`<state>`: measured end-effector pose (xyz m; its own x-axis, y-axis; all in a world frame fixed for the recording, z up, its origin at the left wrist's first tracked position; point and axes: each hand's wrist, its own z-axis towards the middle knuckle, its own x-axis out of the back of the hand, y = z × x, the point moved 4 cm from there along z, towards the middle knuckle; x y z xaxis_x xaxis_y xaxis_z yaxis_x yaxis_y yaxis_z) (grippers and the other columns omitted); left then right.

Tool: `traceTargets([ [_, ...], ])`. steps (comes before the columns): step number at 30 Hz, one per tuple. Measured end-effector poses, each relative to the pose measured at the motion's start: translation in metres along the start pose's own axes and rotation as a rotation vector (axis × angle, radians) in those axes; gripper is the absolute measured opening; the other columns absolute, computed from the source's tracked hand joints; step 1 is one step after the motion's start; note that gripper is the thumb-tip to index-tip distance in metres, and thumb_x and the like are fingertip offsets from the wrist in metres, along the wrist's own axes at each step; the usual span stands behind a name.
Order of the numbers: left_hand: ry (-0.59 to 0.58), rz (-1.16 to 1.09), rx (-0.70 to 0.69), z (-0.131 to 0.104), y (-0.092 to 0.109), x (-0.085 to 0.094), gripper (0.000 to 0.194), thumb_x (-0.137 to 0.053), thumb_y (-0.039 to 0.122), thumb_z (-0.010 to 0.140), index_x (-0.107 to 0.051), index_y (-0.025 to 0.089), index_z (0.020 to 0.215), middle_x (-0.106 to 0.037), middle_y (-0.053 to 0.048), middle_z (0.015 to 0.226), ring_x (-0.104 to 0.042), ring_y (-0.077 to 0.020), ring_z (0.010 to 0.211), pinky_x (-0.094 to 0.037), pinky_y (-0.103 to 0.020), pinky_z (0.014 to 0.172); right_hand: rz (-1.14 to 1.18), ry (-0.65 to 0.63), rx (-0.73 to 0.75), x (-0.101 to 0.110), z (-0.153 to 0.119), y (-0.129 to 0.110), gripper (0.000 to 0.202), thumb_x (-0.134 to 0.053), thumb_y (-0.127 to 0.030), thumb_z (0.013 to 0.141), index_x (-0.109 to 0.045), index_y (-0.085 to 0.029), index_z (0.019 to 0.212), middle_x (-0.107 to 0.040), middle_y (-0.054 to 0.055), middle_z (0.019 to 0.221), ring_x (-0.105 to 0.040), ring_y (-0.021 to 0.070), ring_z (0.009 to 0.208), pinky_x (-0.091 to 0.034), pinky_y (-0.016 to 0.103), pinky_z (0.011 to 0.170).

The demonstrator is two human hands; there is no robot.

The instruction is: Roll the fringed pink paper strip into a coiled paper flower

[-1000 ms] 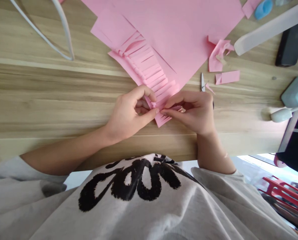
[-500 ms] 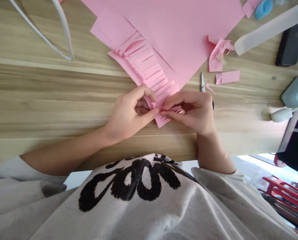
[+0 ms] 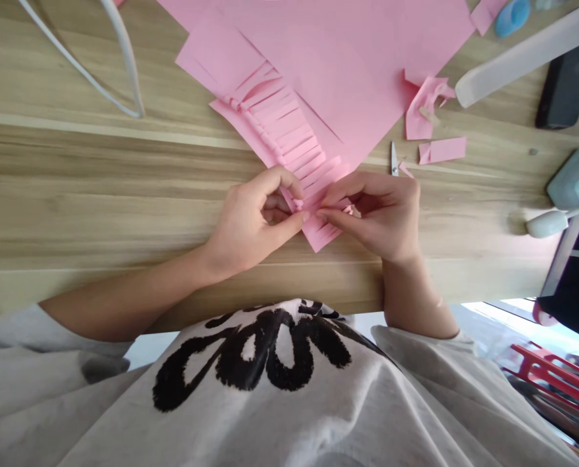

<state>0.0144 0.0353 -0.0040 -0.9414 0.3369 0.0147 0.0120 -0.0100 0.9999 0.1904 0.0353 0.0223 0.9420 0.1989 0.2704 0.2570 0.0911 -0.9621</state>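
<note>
A strip of pink paper cut into a fringe (image 3: 295,123) runs slantwise over a larger pink sheet (image 3: 367,71). Small curls line the strip's left side, where the slits' ends are rolled. At its lower end my left hand (image 3: 250,220) bends round the edge, thumb and index finger closed on the paper beside a small curl. My right hand (image 3: 381,211) pinches a fringe piece just to the right, thumb against forefinger. The fingertips of the two hands are slightly apart. What lies inside the right palm is partly hidden.
Small scissors (image 3: 394,161) lie partly hidden behind my right hand. Pink paper scraps (image 3: 442,150), a white strip-like bar (image 3: 522,55), a black phone-like object (image 3: 567,84) and a blue cap (image 3: 511,18) are to the right. A white cable (image 3: 128,58) loops at upper left.
My right hand has moved slightly right, away from my left fingertips. The strip's lower tip has shifted a little right and down. My left hand stays in place.
</note>
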Motion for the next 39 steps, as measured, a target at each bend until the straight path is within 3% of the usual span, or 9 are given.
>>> traceTargets([
  [8,-0.006,-0.005,-0.009,-0.0006,0.0011,-0.0003,0.019,-0.074,0.013,0.079,-0.059,0.022,0.086,-0.064,0.0,0.082,-0.066,-0.0115,0.069,-0.06,-0.024,0.063,0.003,0.065,-0.032,0.0012,0.0,0.002,0.012,-0.08,-0.011,0.07,-0.073,-0.019,0.074,-0.072,0.0,0.073,-0.064,0.0134,0.067,-0.054,0.028,0.056],
  [15,-0.006,-0.002,-0.005,-0.0015,0.0005,0.0002,0.018,-0.074,0.016,0.08,-0.059,0.023,0.087,-0.064,-0.001,0.082,-0.066,-0.0123,0.069,-0.06,-0.024,0.061,-0.015,0.04,-0.057,0.0009,-0.0001,0.001,0.011,-0.083,-0.02,0.071,-0.072,-0.019,0.073,-0.071,0.002,0.072,-0.063,0.0143,0.066,-0.053,0.029,0.053],
  [22,-0.014,0.003,0.012,-0.0014,0.0004,0.0001,0.017,-0.074,0.017,0.081,-0.059,0.023,0.088,-0.065,0.0,0.084,-0.067,-0.0128,0.071,-0.061,-0.026,0.063,-0.002,-0.019,-0.074,-0.0019,-0.0007,0.0029,0.009,-0.081,-0.02,0.073,-0.073,-0.019,0.076,-0.074,0.001,0.078,-0.066,0.0137,0.071,-0.057,0.027,0.058],
  [39,-0.02,0.002,-0.002,-0.0013,0.0005,-0.0008,0.017,-0.074,0.017,0.081,-0.059,0.023,0.087,-0.064,-0.001,0.083,-0.066,-0.0124,0.07,-0.061,-0.025,0.063,0.042,-0.029,-0.025,-0.0031,-0.0003,0.0018,0.013,-0.081,-0.015,0.073,-0.072,-0.021,0.081,-0.074,0.001,0.08,-0.07,0.0165,0.078,-0.06,0.032,0.067],
])
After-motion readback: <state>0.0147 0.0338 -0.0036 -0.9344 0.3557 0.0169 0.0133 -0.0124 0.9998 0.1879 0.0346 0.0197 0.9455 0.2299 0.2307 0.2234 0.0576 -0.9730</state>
